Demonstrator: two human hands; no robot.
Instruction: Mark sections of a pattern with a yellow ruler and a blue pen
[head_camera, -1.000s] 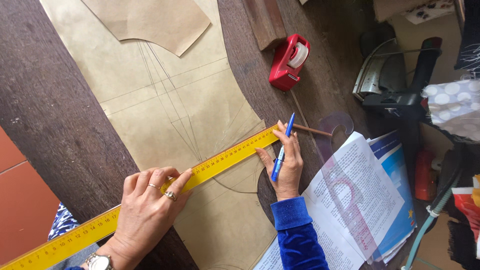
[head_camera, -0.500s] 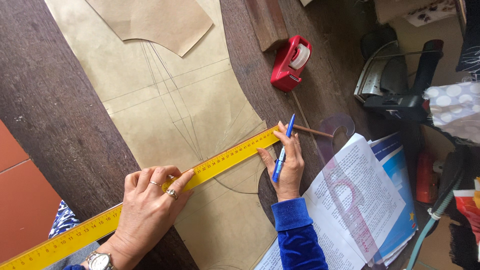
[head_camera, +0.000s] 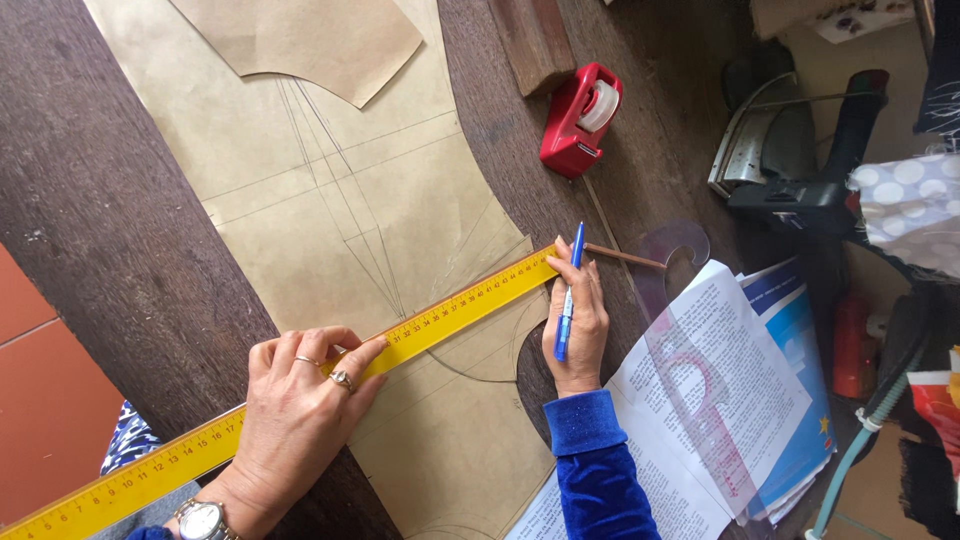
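almost nothing has changed in the last second: the yellow ruler (head_camera: 300, 385) is still pressed flat on the brown paper (head_camera: 330, 230) by the left hand (head_camera: 300, 420), fingers spread; the blue pen (head_camera: 567, 295) stays clamped in the right hand (head_camera: 578, 325) at the ruler's end, on the desk (head_camera: 110, 230).

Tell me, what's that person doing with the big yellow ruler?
A person is working on a sheet of brown pattern paper spread on a dark wooden table. Their left hand presses a long yellow ruler flat across the paper. Their right hand rests at the ruler's far end and holds a blue pen. Pencil lines already cross the paper. A red tape dispenser sits nearby.
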